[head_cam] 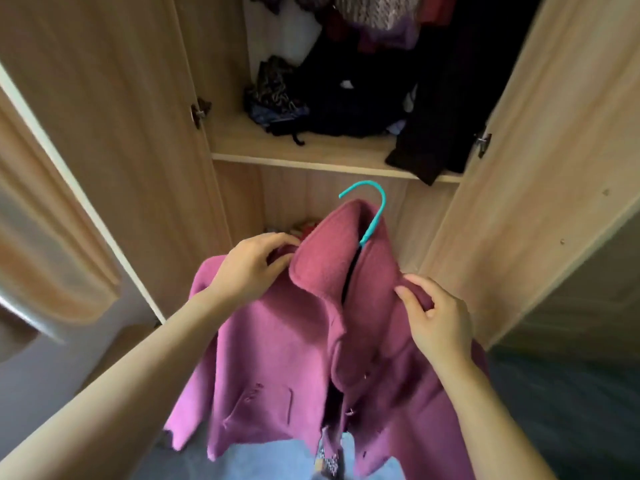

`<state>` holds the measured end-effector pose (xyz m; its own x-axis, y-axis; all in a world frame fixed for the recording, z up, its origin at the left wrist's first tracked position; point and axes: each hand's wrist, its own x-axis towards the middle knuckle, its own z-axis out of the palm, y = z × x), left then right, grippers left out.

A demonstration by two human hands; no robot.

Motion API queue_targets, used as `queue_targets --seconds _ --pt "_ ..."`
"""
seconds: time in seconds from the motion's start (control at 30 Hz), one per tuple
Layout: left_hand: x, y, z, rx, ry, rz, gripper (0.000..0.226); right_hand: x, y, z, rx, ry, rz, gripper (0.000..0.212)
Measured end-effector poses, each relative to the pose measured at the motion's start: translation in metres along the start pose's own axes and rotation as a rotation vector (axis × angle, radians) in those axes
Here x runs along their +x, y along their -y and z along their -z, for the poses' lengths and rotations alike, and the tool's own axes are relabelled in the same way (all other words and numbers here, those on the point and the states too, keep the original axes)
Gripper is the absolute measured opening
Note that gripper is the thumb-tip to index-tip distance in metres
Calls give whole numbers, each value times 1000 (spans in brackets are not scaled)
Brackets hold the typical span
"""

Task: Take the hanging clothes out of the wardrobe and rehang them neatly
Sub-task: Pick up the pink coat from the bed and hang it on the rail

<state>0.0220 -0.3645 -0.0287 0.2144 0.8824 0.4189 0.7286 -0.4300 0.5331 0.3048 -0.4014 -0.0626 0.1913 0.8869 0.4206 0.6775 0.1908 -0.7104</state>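
Two hands (250, 268) (439, 320) tight on pink coat (277, 358)

soft daylight, wide-angle warp, blurred edges

This is a room in a home. Past the gripped coat (277, 341) stands a wooden wardrobe (214, 64). Clothes (377, 15) hang above the grip, a pile (329, 109) sits on the shelf (242, 142), a curtain (52, 254) hangs left.

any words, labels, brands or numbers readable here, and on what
None readable. The pink coat, teal hanger and wardrobe door show no print.
A white patch among the dark clothes on the shelf is too blurred to tell.
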Motion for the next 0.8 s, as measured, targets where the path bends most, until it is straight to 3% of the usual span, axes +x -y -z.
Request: queue_targets --seconds 0.33,0.47,0.63,0.8 --pt "255 60 80 90 -288 -114 37 281 79 -63 87 -129 282 22" --pt "356 79 128 83 -456 -179 27 386 136 -73 92 -230 396 21" --pt "494 95 200 84 -597 -302 25 522 211 -74 77 -377 459 22" --pt "624 112 269 73 -670 -392 41 632 285 -66 18 -506 487 17"
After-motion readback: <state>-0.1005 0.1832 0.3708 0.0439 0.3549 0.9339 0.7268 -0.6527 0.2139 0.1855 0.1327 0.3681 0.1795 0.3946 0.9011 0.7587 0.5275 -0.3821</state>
